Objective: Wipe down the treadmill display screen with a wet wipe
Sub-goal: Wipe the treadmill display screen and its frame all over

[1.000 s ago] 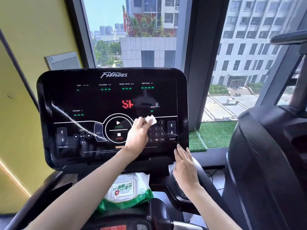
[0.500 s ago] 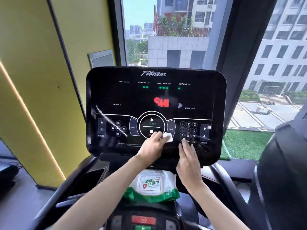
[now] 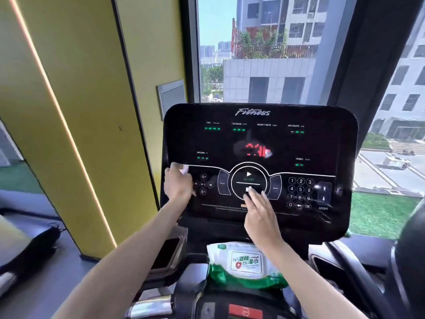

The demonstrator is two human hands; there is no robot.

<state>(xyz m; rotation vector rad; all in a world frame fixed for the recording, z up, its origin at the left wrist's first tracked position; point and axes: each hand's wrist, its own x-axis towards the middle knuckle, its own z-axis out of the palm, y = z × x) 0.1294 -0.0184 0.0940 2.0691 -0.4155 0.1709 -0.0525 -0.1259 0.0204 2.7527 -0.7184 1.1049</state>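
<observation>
Treadmill display screen (image 3: 287,146): glossy black panel with rounded corners, standing upright in front of both hands and above the console tray. Surface shows smears and reflected glare, heaviest near the right edge.

Markings: "Fitness" in silver script at top centre. The row beneath reads "HEART RATE"; the neighbouring headings are too blurred to read surely. Green dashes are lit under several headings. "INCLINE" sits above the left hand (image 3: 178,184), "SPEED" to the upper right of the right hand (image 3: 259,215) and again at the lower right. Red digits at centre are blurred and unreadable.

Controls: round START button (image 3: 248,174) with a play arrow, just above the right fingertips. The number keypad (image 3: 300,189) to the right of that hand has 1 to 9, 0, a back arrow and "OK". Media symbols lie just right of the left hand.

Hands: the left hand grips a white wet wipe (image 3: 185,168), fingers curled round it and pressing it on the screen's left edge. The right hand is released, fingers straight, tips touching the screen below the START button.

Pack of wet wipes (image 3: 246,263): white and green soft pack, below the right wrist; the label has Chinese characters and a red shield emblem.
</observation>
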